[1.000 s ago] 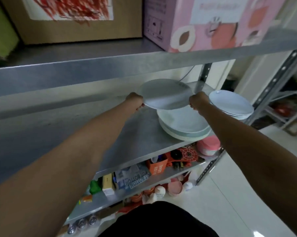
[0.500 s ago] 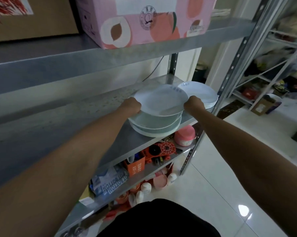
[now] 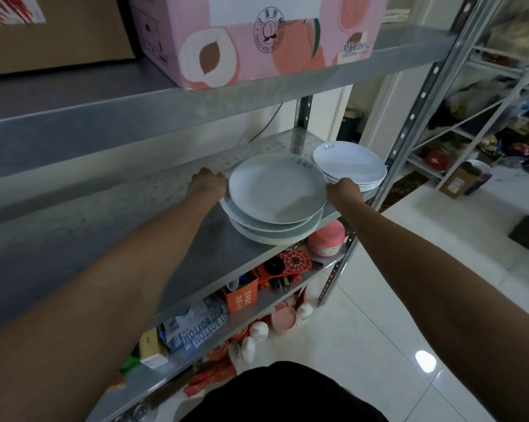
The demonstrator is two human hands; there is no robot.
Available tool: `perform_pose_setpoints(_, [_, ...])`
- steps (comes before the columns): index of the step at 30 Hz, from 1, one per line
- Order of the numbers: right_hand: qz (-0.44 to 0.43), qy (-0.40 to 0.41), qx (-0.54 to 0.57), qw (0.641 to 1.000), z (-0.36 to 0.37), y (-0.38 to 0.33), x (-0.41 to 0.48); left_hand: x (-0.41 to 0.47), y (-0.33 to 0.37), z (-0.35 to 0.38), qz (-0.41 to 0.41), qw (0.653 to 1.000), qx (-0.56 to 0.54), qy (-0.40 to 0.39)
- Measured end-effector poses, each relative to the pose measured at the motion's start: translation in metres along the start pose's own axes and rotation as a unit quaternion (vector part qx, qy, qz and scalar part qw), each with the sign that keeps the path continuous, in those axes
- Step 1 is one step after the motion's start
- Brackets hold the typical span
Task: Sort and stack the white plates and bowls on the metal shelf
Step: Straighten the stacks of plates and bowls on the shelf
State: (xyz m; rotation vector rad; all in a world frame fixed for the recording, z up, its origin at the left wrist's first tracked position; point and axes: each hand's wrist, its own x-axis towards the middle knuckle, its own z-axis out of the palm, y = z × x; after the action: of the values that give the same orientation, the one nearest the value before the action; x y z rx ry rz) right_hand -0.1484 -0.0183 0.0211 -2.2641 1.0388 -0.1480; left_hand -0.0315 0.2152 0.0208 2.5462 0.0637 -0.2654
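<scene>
Here, the left hand is curled on the left rim of the top white plate, fingers mostly hidden behind the edge. The plate sits level over the larger stack of plates on the metal shelf (contact with the stack: cannot tell). At the plate's right rim the right hand grips likewise. Just beside it stands a second, lower stack at the shelf's right end. Below it is a pink tub.

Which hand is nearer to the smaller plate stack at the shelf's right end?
Right. The right hand grips the top plate's edge beside that stack; the left hand holds the opposite edge.
</scene>
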Motion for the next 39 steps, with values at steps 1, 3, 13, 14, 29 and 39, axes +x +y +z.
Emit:
perform_pose_setpoints(1, [0.031, -0.013, 0.048, 0.998, -0.001, 0.001, -0.001, 0.003, -0.001, -0.001, -0.011, 1.000, -0.024, -0.012])
perform_pose_setpoints(3, [0.110, -0.059, 0.173, 0.977, -0.001, 0.000, -0.004, 0.007, -0.001, -0.002, -0.020, 0.996, -0.081, -0.041])
perform_pose_setpoints(13, [0.338, -0.191, 0.435, 0.812, 0.014, -0.001, -0.033, 0.014, 0.008, 0.012, -0.071, 0.917, -0.361, -0.154])
perform_pose_setpoints(14, [0.348, -0.204, 0.451, 0.796, 0.017, -0.003, -0.034, 0.015, 0.008, 0.013, -0.078, 0.911, -0.370, -0.162])
perform_pose_setpoints(29, [0.388, -0.191, 0.487, 0.759, 0.024, -0.019, -0.032, 0.023, 0.014, 0.024, -0.100, 0.899, -0.397, -0.158])
perform_pose_setpoints(39, [0.188, -0.141, 0.374, 0.897, -0.004, -0.007, 0.001, 0.007, 0.003, 0.043, -0.181, 0.866, -0.466, -0.022])
